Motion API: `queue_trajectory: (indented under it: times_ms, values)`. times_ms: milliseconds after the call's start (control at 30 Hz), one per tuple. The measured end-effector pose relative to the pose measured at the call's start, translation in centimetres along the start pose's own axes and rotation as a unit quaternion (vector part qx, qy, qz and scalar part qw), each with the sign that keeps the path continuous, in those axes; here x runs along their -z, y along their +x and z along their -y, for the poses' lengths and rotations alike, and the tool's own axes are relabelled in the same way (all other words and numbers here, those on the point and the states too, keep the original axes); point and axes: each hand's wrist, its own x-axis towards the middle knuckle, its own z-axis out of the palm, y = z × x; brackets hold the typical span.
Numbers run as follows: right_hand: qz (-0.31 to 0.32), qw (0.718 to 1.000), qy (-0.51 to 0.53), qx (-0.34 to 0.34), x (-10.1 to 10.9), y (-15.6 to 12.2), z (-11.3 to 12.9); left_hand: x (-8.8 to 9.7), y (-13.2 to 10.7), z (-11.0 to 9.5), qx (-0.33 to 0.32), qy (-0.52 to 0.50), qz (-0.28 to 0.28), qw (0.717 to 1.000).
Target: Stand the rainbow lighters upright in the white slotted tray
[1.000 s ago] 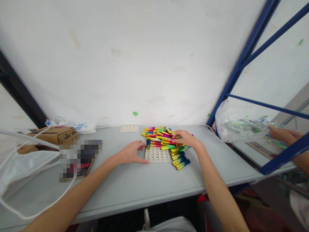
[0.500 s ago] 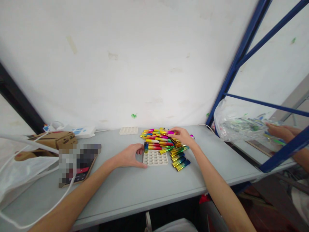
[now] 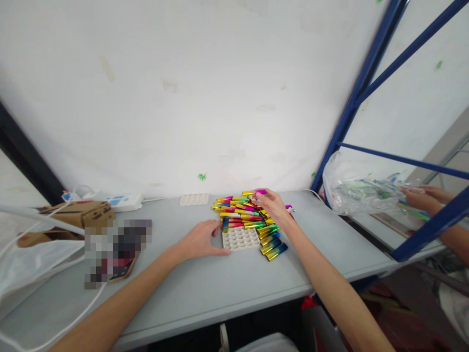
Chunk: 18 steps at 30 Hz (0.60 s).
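My left hand [image 3: 201,239] grips the left side of a white tray [image 3: 240,247] with rows of round holes, its thumb at the front corner and its fingers at the back. In the tray's back left corner stands one blue-and-gold shiny tube [image 3: 225,225]. Past the tray lies a pile of shiny tubes [image 3: 238,205] in gold, red, magenta and green. Over the back of the pile, my right hand [image 3: 273,203] is closed on a gold-and-magenta tube [image 3: 252,192], held nearly level. Several gold-and-blue tubes [image 3: 273,244] lie to the tray's right.
Another white holed tray [image 3: 194,199] lies near the wall. To the left are a cardboard box [image 3: 88,215], a white power strip [image 3: 126,201], a cable and a blurred-out phone-like object [image 3: 126,266]. At right, beyond a blue frame post [image 3: 351,117], another person's hands [image 3: 421,198] handle a clear plastic bag [image 3: 340,190].
My left hand and the tray have shifted slightly right. My right hand has raised the gold-and-magenta tube off the pile at the back.
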Motion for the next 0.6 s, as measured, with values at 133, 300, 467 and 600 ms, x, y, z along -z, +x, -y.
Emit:
queue_trajectory:
  times_ms: [133,300,467,600]
  values:
    - [0.003,0.999,0.039,-0.017,-0.4,-0.1,0.1,0.1,0.0,0.0,0.001,-0.004,0.004,1.000]
    - [0.002,0.998,0.049,-0.031,-0.7,-0.2,0.2,0.1,0.0,0.0,0.006,-0.005,0.008,1.000]
    - [0.014,0.997,0.063,-0.048,-0.8,-0.3,0.1,0.1,0.0,0.1,0.002,-0.003,0.005,1.000]
    - [0.026,0.990,0.101,-0.093,-1.2,-0.3,0.0,0.2,0.1,0.0,0.001,-0.003,0.009,1.000]
